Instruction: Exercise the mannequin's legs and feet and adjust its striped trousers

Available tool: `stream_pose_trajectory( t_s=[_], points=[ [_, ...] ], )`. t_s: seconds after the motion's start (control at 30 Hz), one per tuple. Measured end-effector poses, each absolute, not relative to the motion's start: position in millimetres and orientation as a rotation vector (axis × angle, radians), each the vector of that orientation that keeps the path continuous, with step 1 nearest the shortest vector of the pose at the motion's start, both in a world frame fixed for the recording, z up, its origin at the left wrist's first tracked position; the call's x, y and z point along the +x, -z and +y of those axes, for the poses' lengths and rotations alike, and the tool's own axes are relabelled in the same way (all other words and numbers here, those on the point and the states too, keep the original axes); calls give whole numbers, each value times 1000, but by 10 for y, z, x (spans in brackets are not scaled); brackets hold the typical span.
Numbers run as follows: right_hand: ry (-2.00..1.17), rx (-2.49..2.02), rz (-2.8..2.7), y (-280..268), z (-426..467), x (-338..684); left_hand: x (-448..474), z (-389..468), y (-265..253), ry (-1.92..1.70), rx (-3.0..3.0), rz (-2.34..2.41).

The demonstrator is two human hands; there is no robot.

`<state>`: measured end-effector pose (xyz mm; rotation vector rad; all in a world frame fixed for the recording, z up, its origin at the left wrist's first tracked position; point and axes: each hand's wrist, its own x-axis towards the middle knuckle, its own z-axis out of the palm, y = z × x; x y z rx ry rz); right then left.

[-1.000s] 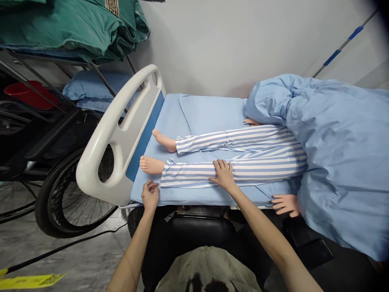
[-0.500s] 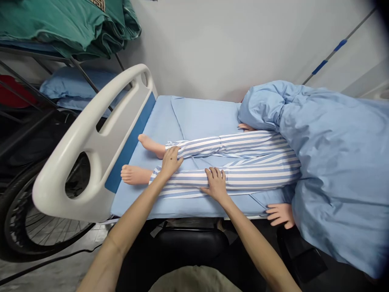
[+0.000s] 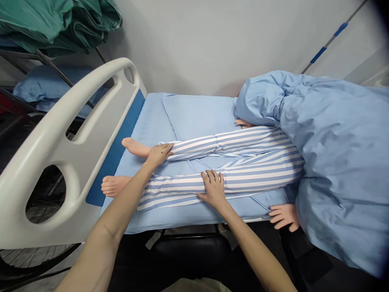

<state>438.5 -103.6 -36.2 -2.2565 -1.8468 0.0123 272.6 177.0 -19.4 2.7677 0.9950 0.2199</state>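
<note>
Wall (image 3: pixel 188 44) softly lit; picture's top-right corner black.

The quilt (image 3: pixel 334 162) hides the doll (image 3: pixel 255 162) from the hips up, save its hands (image 3: pixel 285 217), and runs out of view. The left hand (image 3: pixel 160 154) covers the far ankle, its forearm (image 3: pixel 121 211) the near one. Below the near edge of the bed (image 3: pixel 194 109), I can't make out the dark shapes (image 3: pixel 313 259).
</note>
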Motion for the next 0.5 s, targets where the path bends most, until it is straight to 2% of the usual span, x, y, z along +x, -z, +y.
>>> stream_pose_trajectory(
  t_s=[0.2,0.37,0.5],
  points=[
    [-58,-2244,-1835,334,-1062,4372,2708,1893,142,-255,2815,998],
    [-406,-1982,-1691,93,-901,4540,2770,1696,226,-657,2673,1133],
    [-631,-1626,-1235,-238,-151,4620,2919,1475,238,-1020,2291,1254]
  ],
)
